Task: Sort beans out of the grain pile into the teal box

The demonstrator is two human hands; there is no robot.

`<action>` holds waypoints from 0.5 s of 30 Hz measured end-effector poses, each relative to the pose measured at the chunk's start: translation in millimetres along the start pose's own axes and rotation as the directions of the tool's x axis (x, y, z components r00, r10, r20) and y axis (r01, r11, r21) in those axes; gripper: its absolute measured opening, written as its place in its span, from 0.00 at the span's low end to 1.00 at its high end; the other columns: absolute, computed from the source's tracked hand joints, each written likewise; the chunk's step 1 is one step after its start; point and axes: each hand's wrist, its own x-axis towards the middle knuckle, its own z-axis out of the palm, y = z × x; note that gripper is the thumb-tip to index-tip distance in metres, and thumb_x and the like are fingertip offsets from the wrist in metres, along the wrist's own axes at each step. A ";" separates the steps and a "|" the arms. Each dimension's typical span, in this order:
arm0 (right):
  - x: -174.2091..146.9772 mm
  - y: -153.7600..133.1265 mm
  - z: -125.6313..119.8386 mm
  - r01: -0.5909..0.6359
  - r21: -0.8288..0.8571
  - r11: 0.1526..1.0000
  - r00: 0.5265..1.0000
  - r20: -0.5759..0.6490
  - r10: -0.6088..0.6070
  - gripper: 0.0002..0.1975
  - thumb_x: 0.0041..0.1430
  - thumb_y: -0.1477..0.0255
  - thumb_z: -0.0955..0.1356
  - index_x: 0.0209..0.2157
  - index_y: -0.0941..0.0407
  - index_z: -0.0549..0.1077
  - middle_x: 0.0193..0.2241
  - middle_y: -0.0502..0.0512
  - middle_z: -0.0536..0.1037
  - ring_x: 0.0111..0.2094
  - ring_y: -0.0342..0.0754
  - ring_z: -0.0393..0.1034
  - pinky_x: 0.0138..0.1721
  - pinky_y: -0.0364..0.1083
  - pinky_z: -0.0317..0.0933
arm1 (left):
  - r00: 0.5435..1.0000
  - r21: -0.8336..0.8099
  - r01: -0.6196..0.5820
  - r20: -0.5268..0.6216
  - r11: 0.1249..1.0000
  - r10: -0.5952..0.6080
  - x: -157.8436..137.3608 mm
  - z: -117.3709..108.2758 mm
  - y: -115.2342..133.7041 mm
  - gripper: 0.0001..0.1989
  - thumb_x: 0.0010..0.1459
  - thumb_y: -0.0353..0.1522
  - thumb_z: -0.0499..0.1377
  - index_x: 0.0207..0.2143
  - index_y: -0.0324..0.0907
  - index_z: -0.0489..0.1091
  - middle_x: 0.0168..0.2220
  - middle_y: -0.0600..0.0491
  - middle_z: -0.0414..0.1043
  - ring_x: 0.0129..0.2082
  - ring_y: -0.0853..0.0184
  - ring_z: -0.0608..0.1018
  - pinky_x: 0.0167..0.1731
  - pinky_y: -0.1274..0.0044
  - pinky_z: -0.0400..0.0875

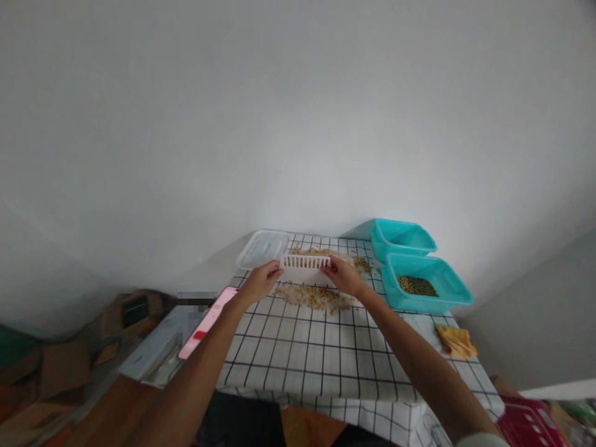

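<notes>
Both hands hold a white slotted plastic piece (305, 268) upright over the table, its row of slots along the top. My left hand (261, 280) is closed on its left end. At its right end, my right hand (343, 274) pinches it between thumb and fingers. Loose yellowish-brown grains (319, 298) are spread on the checked cloth in front of it. More grains (362, 266) lie behind it and to the right. Whether the piece touches the cloth cannot be made out.
A clear plastic lid or tray (263, 248) lies at the back left. Two turquoise bins stand on the right: a rear bin (405, 231) and a front bin (454, 288) with grains inside. A yellow cloth (457, 341) and a pink-screened phone (209, 323) lie nearer me.
</notes>
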 end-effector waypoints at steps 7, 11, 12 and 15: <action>-8.5 6.9 -1.5 0.009 0.070 0.997 0.997 0.073 -0.015 0.12 0.60 0.76 0.65 0.45 0.57 0.72 0.38 0.56 0.79 0.36 0.46 0.73 0.40 0.45 0.65 | 1.000 -0.002 0.006 -0.004 1.000 -0.006 -7.1 2.0 6.9 0.11 0.62 0.38 0.51 0.34 0.43 0.70 0.31 0.54 0.75 0.34 0.63 0.77 0.35 0.75 0.68; -15.5 11.0 -4.3 0.017 0.086 0.996 0.995 0.102 -0.025 0.16 0.59 0.78 0.65 0.49 0.56 0.72 0.41 0.56 0.80 0.39 0.47 0.74 0.43 0.46 0.66 | 1.000 -0.010 0.006 -0.002 1.000 -0.006 -11.4 5.3 11.0 0.11 0.62 0.37 0.51 0.34 0.43 0.71 0.30 0.54 0.75 0.33 0.64 0.76 0.34 0.75 0.68; -17.7 11.6 -5.0 0.016 0.085 0.996 0.994 0.102 -0.025 0.17 0.59 0.78 0.64 0.50 0.56 0.72 0.42 0.57 0.80 0.39 0.47 0.74 0.43 0.46 0.66 | 1.000 -0.014 0.005 0.001 1.000 -0.005 -12.3 6.2 12.2 0.11 0.62 0.37 0.52 0.33 0.43 0.71 0.30 0.54 0.75 0.33 0.64 0.76 0.35 0.75 0.68; -25.4 12.1 -6.4 0.014 0.072 0.997 0.995 0.097 -0.021 0.17 0.60 0.77 0.64 0.51 0.55 0.71 0.44 0.57 0.79 0.40 0.48 0.74 0.44 0.48 0.66 | 1.000 -0.029 0.001 0.012 1.000 -0.001 -14.7 8.6 16.6 0.11 0.62 0.37 0.52 0.33 0.43 0.71 0.31 0.54 0.75 0.34 0.63 0.77 0.37 0.75 0.69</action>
